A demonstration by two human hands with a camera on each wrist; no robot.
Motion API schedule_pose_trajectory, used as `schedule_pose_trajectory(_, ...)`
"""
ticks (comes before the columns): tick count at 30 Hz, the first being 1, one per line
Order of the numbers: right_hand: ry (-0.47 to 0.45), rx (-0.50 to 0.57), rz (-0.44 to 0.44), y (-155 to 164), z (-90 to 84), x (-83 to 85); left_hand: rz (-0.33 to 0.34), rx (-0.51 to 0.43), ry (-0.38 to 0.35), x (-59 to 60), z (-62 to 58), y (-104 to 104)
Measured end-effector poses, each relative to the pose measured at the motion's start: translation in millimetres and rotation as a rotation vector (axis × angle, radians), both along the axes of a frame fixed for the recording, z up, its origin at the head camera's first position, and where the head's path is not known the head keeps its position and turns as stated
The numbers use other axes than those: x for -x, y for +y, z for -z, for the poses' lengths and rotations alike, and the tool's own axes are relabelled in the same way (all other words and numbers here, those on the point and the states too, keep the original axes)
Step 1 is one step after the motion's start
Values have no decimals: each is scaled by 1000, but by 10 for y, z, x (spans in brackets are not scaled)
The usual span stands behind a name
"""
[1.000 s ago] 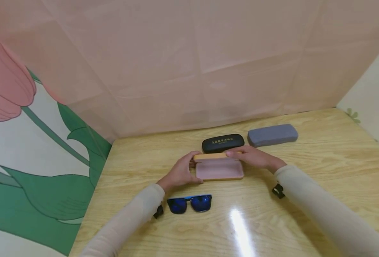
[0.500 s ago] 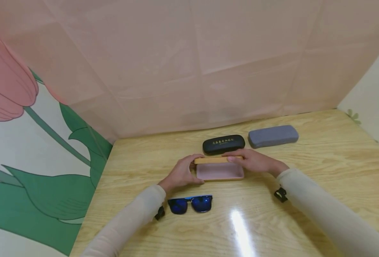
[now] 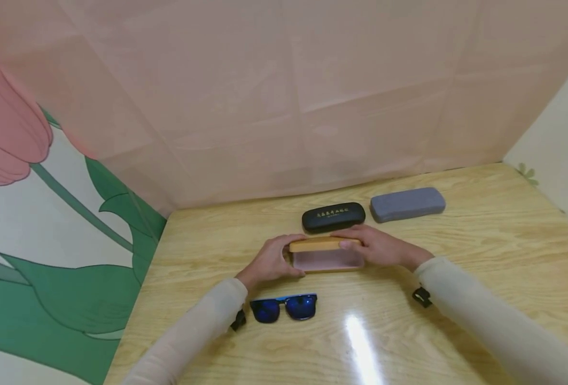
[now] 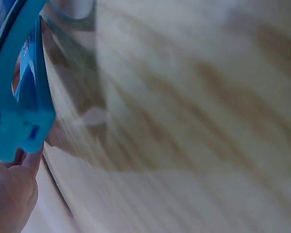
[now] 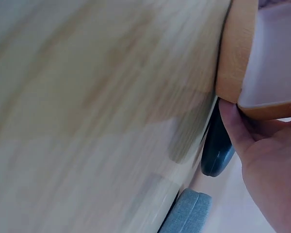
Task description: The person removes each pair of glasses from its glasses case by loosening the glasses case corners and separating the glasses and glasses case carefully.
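Note:
An orange glasses case (image 3: 312, 245) with a pale pink lining stands partly open on the table, its lid tilted toward me. My left hand (image 3: 271, 260) grips its left end, thumb at the front lower corner and fingers behind. At the right end, my right hand (image 3: 382, 246) holds the lid, thumb on its front and fingers over its back. The right wrist view shows that hand (image 5: 274, 165) against the case's end (image 5: 235, 53). Sunglasses (image 3: 284, 308) with dark blue lenses lie in front of the case, beside the left wrist; their blue frame (image 4: 36, 102) looms close in the left wrist view.
Right behind the orange case lies a closed black glasses case (image 3: 334, 217) with gold lettering. A grey-blue glasses case (image 3: 407, 204) lies to its right. The wooden table (image 3: 495, 230) meets a pink cloth backdrop (image 3: 312, 107) at the back.
The lid of the orange case has swung down and forward under my right hand, so its opening is narrower. My left hand stays at the left end; the sunglasses lie where they were.

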State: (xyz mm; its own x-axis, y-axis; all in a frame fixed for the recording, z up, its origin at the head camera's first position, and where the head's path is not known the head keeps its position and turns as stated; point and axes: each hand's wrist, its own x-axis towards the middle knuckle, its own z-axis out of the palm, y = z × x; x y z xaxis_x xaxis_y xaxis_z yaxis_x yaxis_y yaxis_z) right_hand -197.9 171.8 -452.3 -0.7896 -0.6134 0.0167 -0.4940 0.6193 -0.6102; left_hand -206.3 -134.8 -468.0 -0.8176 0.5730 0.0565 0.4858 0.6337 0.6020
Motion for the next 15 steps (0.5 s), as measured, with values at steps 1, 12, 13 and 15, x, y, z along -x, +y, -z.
schedule_pose_trajectory(1, 4, -6, -1, -2, -4, -9, 0, 4, -2, -1, 1, -1)
schedule_pose_trajectory(12, 43, -77, 17, -6, -11, -80, 37, 38, 66, -18, 25, 0)
schedule_pose_trajectory(13, 49, -76, 14, -6, -11, -83, 39, 39, 68, -18, 29, 1)
schedule_pose_trajectory(15, 62, -73, 10, -7, -12, -89, 42, 42, 68, -16, 32, 5)
